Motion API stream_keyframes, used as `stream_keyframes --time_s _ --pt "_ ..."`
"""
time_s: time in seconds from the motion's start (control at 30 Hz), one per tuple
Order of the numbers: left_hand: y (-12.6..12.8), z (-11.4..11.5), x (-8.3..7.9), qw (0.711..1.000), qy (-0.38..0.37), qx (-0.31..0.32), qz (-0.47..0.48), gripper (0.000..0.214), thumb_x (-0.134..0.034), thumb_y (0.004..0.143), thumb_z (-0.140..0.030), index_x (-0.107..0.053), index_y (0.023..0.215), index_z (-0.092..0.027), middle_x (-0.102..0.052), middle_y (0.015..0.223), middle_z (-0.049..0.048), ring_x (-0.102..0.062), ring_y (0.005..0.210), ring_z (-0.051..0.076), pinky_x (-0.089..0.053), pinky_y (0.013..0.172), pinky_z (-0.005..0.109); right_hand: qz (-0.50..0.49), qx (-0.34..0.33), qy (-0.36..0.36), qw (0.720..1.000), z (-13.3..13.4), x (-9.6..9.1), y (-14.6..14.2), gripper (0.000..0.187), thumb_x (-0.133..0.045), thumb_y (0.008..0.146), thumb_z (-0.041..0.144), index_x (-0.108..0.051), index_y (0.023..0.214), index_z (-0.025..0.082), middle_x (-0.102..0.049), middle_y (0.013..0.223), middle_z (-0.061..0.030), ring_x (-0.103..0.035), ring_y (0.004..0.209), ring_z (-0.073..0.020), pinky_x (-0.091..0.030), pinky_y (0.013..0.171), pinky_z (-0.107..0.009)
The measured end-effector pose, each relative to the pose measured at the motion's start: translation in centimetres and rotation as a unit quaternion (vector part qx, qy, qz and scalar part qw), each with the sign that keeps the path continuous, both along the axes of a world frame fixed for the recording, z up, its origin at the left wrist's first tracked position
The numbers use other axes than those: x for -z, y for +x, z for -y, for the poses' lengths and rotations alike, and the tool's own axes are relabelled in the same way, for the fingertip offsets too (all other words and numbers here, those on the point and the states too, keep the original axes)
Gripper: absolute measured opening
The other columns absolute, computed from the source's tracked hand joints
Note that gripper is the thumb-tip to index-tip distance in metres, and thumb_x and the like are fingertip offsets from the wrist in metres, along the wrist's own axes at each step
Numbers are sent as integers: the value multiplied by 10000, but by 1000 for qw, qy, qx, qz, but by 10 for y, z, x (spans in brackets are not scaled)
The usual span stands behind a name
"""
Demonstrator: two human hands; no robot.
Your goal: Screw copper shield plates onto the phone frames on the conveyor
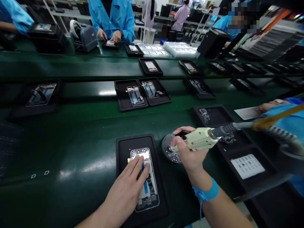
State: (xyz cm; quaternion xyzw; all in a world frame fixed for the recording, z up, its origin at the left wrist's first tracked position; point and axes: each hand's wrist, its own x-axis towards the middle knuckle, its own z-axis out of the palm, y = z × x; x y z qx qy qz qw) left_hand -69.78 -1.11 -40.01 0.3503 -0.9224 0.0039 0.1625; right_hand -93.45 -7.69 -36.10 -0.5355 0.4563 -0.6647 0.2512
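My left hand (129,177) lies with fingers stretched over an opened phone (153,190), whose circuit board and blue strips show around it. The phone rests in a black tray (123,147) on the green bench. To its right, my right hand (190,155) is wrapped around a pale electric screwdriver (200,139) with a cable at its rear end. The screwdriver's tip points down at a round, dotted screw plate (171,158) beside the tray. Around my right wrist is a blue strap (206,191).
At right, a compartmented black tray (215,118) holds small loose parts and a white card (248,166). Trays with phones (135,96) line the green conveyor (92,91). Across it, a person in blue (111,19) handles a phone. Another person's hand (272,106) is at far right.
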Motion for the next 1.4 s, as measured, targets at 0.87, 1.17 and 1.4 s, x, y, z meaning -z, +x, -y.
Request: stream_keyframes --time_s 0.87,1.17,1.4 --pt "-5 -2 2 998 26 -9 -47 550 -429 867 6 -547 1396 -88 -552 1475 158 -483 1422 330 -472 1143 463 35 26 -1 999 -2 -15 9 231 -695 874 202 -583 1076 186 -649 916 -28 -621 556 -114 -544 525 -293" --pt "-9 -3 -2 997 38 5 -74 393 -441 1039 -232 -562 1382 -82 -563 1440 158 -473 1413 289 -327 1231 414 76 -119 -10 990 -4 -30 83 252 -648 880 132 -582 1114 200 -665 949 -18 -622 558 -104 -566 557 -311" --pt "-12 -3 -4 995 71 10 -68 417 -443 1031 -244 -553 1388 -58 -585 1381 155 -513 1344 293 -298 1236 435 57 -159 22 985 -5 -11 102 245 -625 917 143 -573 1142 224 -650 991 -10 -630 583 -95 -577 556 -298"
